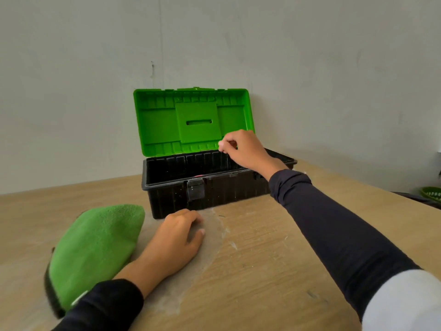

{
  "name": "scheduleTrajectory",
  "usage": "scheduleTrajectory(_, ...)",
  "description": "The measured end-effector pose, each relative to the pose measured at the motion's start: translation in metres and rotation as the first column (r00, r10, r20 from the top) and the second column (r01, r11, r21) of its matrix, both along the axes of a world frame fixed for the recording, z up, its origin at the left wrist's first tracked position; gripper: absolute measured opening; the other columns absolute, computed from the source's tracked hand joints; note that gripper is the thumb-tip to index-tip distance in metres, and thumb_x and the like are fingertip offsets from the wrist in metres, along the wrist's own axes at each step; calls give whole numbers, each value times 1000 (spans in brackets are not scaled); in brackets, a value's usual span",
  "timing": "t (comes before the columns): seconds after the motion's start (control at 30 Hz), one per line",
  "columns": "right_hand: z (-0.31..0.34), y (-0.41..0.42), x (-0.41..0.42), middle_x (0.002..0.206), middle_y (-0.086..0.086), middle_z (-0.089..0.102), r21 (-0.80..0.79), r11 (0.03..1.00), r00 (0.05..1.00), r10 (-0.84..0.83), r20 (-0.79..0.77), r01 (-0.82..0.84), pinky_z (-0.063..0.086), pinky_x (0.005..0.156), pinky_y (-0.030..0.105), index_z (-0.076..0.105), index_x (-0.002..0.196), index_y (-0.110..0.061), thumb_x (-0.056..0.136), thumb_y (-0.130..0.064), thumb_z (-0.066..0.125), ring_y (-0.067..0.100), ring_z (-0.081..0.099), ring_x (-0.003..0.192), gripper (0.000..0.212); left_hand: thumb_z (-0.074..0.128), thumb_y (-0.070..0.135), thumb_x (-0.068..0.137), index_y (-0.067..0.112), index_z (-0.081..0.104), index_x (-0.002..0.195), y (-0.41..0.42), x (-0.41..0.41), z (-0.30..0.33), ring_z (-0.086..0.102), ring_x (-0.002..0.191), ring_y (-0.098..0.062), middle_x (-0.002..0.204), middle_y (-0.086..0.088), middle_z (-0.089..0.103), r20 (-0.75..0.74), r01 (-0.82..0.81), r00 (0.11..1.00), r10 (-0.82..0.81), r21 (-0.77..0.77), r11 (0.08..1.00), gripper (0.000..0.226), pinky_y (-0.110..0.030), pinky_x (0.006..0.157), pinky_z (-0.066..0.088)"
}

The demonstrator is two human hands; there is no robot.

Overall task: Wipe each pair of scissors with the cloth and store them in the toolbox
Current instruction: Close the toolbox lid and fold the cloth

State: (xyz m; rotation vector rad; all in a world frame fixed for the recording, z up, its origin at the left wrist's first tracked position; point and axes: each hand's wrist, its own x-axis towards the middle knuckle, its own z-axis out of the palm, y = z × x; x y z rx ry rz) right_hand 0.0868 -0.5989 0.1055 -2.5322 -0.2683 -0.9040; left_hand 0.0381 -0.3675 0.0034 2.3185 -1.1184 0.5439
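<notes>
A black toolbox (214, 192) stands at the back of the wooden table with its green lid (167, 120) raised. A sliver of something red shows inside near the front wall; no scissors are plainly visible. My right hand (245, 149) hovers over the box's right half, fingers curled together with nothing seen in them. My left hand (174, 242) rests palm down on the table in front of the box, fingers loosely bent and holding nothing. The green cloth (95, 252) lies folded just left of that hand, apart from it.
The wooden table (262, 271) has a pale smeared patch in front of the toolbox. A plain wall stands close behind the box. At the far right edge a green basket (430, 193) sits beyond the table.
</notes>
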Motion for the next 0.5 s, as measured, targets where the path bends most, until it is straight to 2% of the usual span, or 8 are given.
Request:
scheduleTrajectory(0.07, -4, 24, -13, 58, 14, 62, 1, 999, 998, 53, 20, -53, 35, 50, 28, 71, 80, -14, 94, -27, 51, 29, 54, 51, 27, 58, 22, 86, 16, 62, 106, 7, -8, 2, 54, 91, -6, 102, 6, 61, 15, -6, 1000, 6, 4, 1000, 21, -9, 76, 38)
scheduleTrajectory(0.17, -12, 58, -28, 63, 14, 65, 9, 990, 990, 142, 11, -142, 41, 52, 32, 71, 81, -15, 93, -26, 53, 27, 56, 54, 25, 58, 20, 85, 16, 64, 102, 25, -23, 7, 57, 88, -7, 98, 5, 64, 51, -44, 998, 45, -18, 999, 19, -18, 77, 45)
scheduleTrajectory(0.27, -20, 91, -38, 73, 8, 69, -24, 969, 968, 242, -63, -244, 48, 62, 32, 72, 84, -13, 91, -23, 56, 21, 61, 64, 20, 57, 15, 83, 15, 67, 94, 52, -41, 10, 56, 76, -5, 89, 5, 66, 84, -59, 995, 61, -24, 998, 15, -20, 70, 48)
scheduleTrajectory(0.33, -23, 110, -43, 80, 3, 71, -75, 950, 950, 294, -109, -303, 50, 68, 30, 72, 89, -11, 90, -20, 56, 15, 63, 72, 18, 54, 17, 80, 14, 67, 90, 71, -53, 11, 54, 70, -3, 85, 7, 64, 89, -47, 995, 48, -7, 999, 16, -15, 65, 45)
scheduleTrajectory(0.4, -27, 126, -42, 86, 3, 72, -84, 937, 934, 325, -147, -339, 51, 73, 28, 72, 94, -10, 90, -17, 57, 12, 64, 77, 17, 51, 21, 79, 15, 67, 88, 88, -61, 11, 52, 68, -2, 84, 9, 62, 75, -49, 996, 48, 18, 999, 19, -14, 62, 41)
scheduleTrajectory(0.5, -32, 144, -38, 89, 1, 72, -107, 924, 921, 344, -184, -367, 52, 76, 27, 72, 97, -11, 89, -18, 58, 11, 64, 81, 17, 51, 23, 81, 17, 67, 87, 103, -66, 7, 58, 74, -7, 85, 8, 64, 75, -60, 996, 57, 38, 997, 18, -21, 66, 46)
